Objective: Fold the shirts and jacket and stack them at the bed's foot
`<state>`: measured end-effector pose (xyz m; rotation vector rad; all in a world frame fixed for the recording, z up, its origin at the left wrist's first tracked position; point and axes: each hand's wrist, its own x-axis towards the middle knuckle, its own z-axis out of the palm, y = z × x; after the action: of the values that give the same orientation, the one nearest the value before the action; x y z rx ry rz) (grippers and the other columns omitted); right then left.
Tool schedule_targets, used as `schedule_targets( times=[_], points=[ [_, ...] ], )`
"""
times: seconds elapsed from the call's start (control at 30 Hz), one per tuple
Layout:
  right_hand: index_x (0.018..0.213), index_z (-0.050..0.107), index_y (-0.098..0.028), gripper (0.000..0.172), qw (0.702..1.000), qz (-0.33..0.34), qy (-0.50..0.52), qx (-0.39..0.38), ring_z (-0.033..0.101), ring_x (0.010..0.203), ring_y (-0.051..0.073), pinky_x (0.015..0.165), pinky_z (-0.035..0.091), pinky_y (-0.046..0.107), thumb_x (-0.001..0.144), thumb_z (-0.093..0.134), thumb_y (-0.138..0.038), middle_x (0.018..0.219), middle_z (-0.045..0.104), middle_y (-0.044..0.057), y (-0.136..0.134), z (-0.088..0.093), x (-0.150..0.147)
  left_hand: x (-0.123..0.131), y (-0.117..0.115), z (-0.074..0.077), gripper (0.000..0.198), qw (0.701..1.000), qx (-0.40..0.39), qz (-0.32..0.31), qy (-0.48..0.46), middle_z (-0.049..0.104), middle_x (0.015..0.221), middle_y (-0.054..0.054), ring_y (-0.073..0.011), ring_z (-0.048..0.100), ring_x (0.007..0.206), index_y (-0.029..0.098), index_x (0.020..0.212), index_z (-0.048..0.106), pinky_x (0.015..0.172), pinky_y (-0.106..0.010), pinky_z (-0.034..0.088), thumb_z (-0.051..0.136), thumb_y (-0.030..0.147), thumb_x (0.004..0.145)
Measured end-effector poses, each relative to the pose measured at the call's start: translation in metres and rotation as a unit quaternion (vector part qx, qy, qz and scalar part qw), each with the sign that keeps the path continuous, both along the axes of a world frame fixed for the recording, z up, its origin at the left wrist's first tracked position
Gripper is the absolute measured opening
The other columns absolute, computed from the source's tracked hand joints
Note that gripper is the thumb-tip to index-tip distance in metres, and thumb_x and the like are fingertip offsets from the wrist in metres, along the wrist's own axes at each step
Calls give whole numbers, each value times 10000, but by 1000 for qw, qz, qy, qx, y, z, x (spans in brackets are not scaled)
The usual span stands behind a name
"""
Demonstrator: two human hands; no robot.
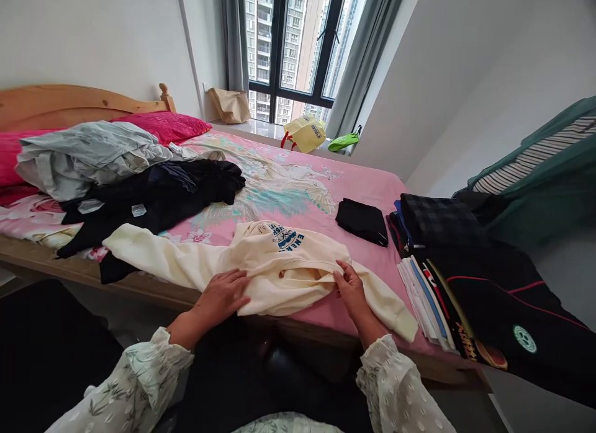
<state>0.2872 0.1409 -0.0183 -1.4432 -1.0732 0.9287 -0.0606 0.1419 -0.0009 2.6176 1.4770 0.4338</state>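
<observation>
A cream sweatshirt [288, 265] with blue lettering lies across the bed's front edge, its sleeves spread to both sides. Its lower opening faces me and gapes a little. My left hand [226, 291] rests flat on the left part of the sweatshirt, fingers stretched out. At the opening's right end, my right hand [350, 285] pinches the fabric edge between thumb and fingers. The right sleeve slants past that hand toward the front edge. A folded black garment [362, 221] lies beyond the right hand.
Loose black clothes [186, 188] and a grey garment [93, 151] are heaped at the left. Folded clothes [437, 303] line the right side, beside a hanging green garment [554, 166]. Bags, including a yellow bag [305, 133], stand by the window. The bed's wooden edge [153, 288] runs in front.
</observation>
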Motion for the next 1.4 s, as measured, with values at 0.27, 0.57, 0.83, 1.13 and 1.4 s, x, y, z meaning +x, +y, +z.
schedule_targets(
  times=[0.27, 0.57, 0.83, 1.13, 1.4],
  points=[
    [1195, 563, -134, 585, 997, -21, -79, 12, 550, 710, 164, 673, 465, 282, 668, 620, -381, 805, 616, 33, 9, -6, 2, 4, 5, -10, 656, 992, -43, 109, 50, 351, 1481, -133, -325, 238, 1385, 239, 1294, 515, 1081, -584, 173, 655, 478, 699],
    [1065, 573, -189, 420, 997, -74, -1, 13, 513, 557, 150, 538, 452, 268, 760, 502, -467, 686, 593, -3, 5, 20, 6, 10, 10, 2, 140, 994, -42, 105, -8, 573, 1199, -96, -304, 426, 1237, 222, 773, 671, 1050, -563, 234, 572, 321, 771],
    [974, 523, -212, 367, 997, -45, 57, 5, 559, 518, 147, 451, 442, 229, 797, 493, -532, 596, 562, -37, 10, 49, 15, 5, -15, 71, 265, 938, -110, 71, -322, 561, 769, 6, -143, 541, 718, 209, 923, 520, 669, -258, 467, 423, 453, 888],
    [848, 550, -169, 331, 995, -49, 74, 46, 582, 535, 122, 436, 462, 201, 752, 561, -486, 666, 592, -8, 23, 72, 22, 11, -7, 84, 246, 979, -145, 3, -142, 645, 782, 7, -152, 603, 741, 220, 904, 679, 659, -222, 459, 532, 403, 830],
    [1024, 554, -192, 375, 991, -62, 113, 28, 579, 515, 118, 425, 473, 213, 738, 548, -434, 706, 586, -14, 19, 71, 25, 10, -28, 82, 269, 972, 125, -56, -190, 641, 946, -48, -172, 610, 882, 290, 987, 705, 757, -269, 504, 472, 247, 862]
  ],
)
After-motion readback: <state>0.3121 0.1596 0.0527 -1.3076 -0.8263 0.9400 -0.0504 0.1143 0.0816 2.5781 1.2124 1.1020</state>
